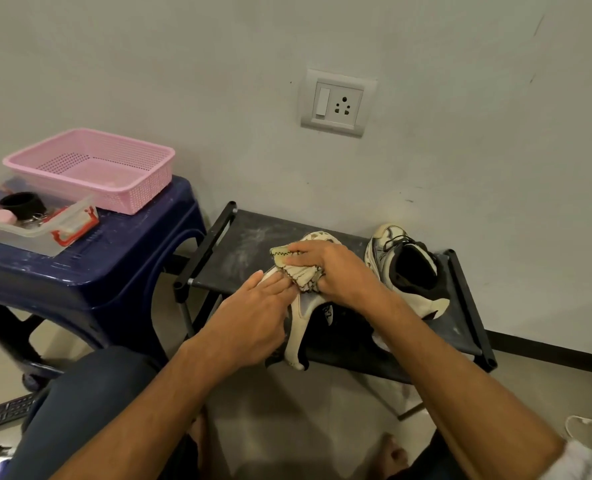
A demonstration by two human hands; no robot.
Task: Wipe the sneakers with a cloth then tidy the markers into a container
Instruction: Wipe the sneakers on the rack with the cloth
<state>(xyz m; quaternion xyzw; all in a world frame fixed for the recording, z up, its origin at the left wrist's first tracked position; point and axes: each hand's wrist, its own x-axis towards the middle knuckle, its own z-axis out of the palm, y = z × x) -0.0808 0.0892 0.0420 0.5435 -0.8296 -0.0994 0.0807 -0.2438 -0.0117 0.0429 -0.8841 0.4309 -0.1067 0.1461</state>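
Two cream and black sneakers sit on a low black rack (232, 258). My left hand (253, 320) grips the side of the near sneaker (298, 327), which leans over the rack's front edge. My right hand (332, 268) holds a bunched cream cloth (298, 271) with a black zigzag hem and presses it on that sneaker's top. The second sneaker (405, 268) stands untouched at the right. An empty pink basket (90, 168) rests on a blue stool at the left. No markers can be made out.
The blue plastic stool (90, 271) also carries a clear box (41, 233) with a black round item, a pink item and keys. A wall socket (337, 102) is above the rack. A keyboard (3, 412) lies at the lower left, a white cable (588, 424) at the lower right.
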